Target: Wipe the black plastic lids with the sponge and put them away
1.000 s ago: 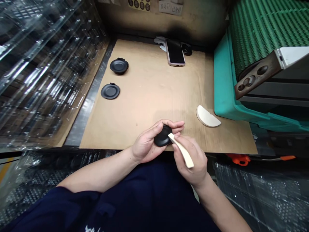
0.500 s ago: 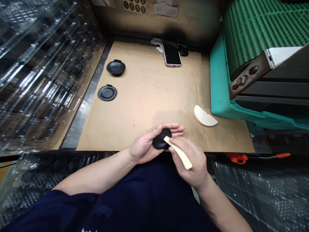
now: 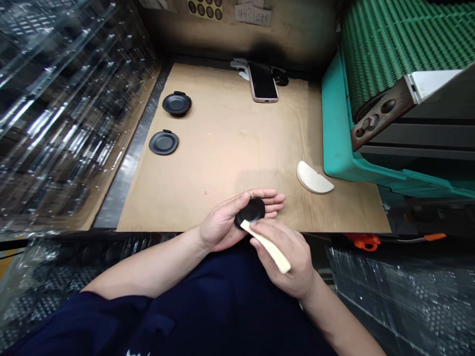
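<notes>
Glare streaks the plastic wrap (image 3: 55,106); cardboard (image 3: 222,153) is bright.

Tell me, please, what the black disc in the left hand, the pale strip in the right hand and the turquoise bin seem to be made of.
Black disc: perhaps plastic or coated metal, matte; little reflection.
Pale strip: perhaps foam or felt, dull; uniform surface, texture too fine to confirm.
Turquoise bin: likely moulded plastic, smooth; one even colour, rounded corner.

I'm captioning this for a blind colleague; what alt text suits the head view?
A left hand cradles a round black dish while the right hand holds a cream pad at its near edge. Similar dishes lie on brown cardboard, upper left.
</notes>
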Tool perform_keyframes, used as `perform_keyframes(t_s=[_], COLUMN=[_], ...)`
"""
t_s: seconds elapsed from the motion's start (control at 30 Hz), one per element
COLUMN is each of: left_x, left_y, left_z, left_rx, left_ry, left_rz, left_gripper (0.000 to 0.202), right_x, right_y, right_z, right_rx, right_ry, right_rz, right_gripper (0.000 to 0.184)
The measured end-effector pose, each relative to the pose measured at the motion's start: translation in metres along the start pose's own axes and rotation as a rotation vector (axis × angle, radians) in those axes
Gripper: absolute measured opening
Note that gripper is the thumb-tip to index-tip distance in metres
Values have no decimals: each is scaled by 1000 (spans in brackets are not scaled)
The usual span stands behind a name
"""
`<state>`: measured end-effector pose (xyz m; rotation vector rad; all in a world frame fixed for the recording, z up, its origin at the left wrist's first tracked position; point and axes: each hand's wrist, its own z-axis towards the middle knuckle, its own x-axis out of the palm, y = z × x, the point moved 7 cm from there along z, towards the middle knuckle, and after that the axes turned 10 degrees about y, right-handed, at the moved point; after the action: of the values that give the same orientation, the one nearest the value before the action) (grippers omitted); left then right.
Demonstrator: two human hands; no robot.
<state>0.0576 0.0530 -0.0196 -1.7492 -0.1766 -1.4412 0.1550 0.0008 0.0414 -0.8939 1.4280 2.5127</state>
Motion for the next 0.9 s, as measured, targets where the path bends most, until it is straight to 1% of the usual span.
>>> perform_keyframes(t_s=[0.13, 0.23, 0.3, 0.37, 0.47, 0.53, 0.6, 0.7, 0.8, 0.9], left_x=[3, 3, 3, 3, 4, 3, 3, 4, 4, 3], left_y=[2, 3, 2, 1, 1, 1, 1, 1, 2, 3], left_z=[0, -1, -2, -2, -1, -1, -1, -1, -2, -2], left_rx=[-24, -49, -52, -42, -35, -29, -26, -39, -58, -65], left_ry=[24, 0, -21, -23, 0, 12, 19, 16, 3, -16], left_rz=[12, 21, 17, 20, 30, 39, 50, 54, 50, 44], left_gripper=[51, 47, 45, 44, 46, 47, 48, 46, 45, 44], right_x=[-2, -6, -11, -15, -15, -12, -8, -4, -6, -11], right_y=[-3, -5, -5, -4, -1, 1, 3, 4, 3, 4], right_z=[5, 6, 6, 6, 4, 4, 5, 8, 10, 10], right_rx=[-44, -64, -34, 29, 131, 157, 139, 73, 11, 11], right_ry=[4, 18, 1, -2, 46, 85, 103, 99, 53, 1], right_rz=[-58, -192, -290, -333, -284, -216, -147, -96, -168, -287], right_gripper=[50, 51, 48, 44, 35, 31, 31, 38, 45, 44])
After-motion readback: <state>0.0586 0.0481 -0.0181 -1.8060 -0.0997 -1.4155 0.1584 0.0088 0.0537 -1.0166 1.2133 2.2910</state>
